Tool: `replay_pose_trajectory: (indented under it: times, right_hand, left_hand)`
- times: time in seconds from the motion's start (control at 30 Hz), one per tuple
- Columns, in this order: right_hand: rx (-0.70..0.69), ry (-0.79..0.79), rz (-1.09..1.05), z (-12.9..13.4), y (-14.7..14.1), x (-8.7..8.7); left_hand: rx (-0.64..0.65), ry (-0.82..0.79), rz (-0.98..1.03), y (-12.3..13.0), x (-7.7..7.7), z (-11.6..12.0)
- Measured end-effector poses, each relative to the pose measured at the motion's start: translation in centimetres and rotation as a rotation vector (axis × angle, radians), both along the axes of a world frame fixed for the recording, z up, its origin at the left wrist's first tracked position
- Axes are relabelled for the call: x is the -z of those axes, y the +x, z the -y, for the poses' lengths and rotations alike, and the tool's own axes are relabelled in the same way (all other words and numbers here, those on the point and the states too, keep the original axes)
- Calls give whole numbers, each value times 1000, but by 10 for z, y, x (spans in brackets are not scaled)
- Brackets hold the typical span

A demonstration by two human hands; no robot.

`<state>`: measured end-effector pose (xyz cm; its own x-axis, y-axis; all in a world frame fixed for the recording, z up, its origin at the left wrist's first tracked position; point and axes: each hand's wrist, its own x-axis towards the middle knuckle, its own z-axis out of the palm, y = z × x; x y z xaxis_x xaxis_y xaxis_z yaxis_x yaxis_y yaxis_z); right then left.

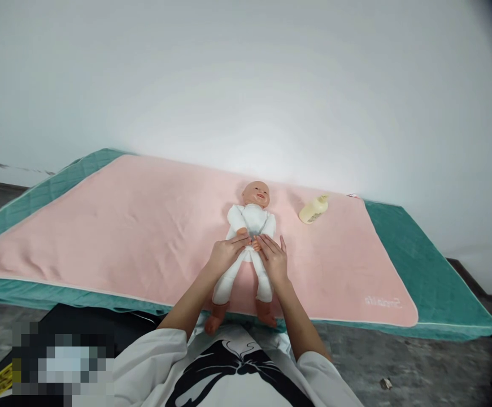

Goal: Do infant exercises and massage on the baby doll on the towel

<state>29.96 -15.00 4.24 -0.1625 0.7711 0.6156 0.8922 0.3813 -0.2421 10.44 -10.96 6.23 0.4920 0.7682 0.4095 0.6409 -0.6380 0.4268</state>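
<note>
A baby doll [252, 217] with a white cloth body lies on its back, its head toward the wall and its feet toward me. My left hand [227, 251] rests over the doll's lower belly beside one of its hands, fingers stretched out. From the other side my right hand [274, 259] lies on the belly and hip, fingers extended and thumb side raised. The fingertips of both hands nearly meet at the doll's middle. Neither hand is wrapped around anything. A cream-yellow pump bottle [313, 210] lies tilted to the right of the doll.
A pink blanket [101, 226] covers most of a teal mattress [423, 265], which stands against a white wall [246, 79]. The doll's feet reach the mattress's near edge. A dark object, partly pixelated, is at lower left. A small scrap [385, 384] lies on the grey floor.
</note>
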Motion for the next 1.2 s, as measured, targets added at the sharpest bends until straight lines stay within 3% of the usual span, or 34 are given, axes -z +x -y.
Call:
replay_pose_trajectory:
  times: [0.33, 0.53, 0.7, 0.87, 1.07, 1.2]
  right_hand:
    - [11, -8, -71, 2, 1, -4]
    - [121, -84, -481, -1, 27, -8]
    - [322, -162, -828, -6, 58, -9]
    - [406, -209, -1034, -7, 82, -1]
    - [482, -296, -1094, -4, 97, 9]
    - [486, -315, -1160, -4, 101, 18]
  left_hand:
    - [1, -7, 118, -3, 6, -3]
    - [-46, -139, 390, -22, -1, -11]
    - [-230, -323, 655, -38, -9, -17]
    - [-431, -461, 822, -55, -13, -23]
    - [-658, -400, 1056, -75, 2, -40]
    - [-744, -457, 1116, -88, 16, -49]
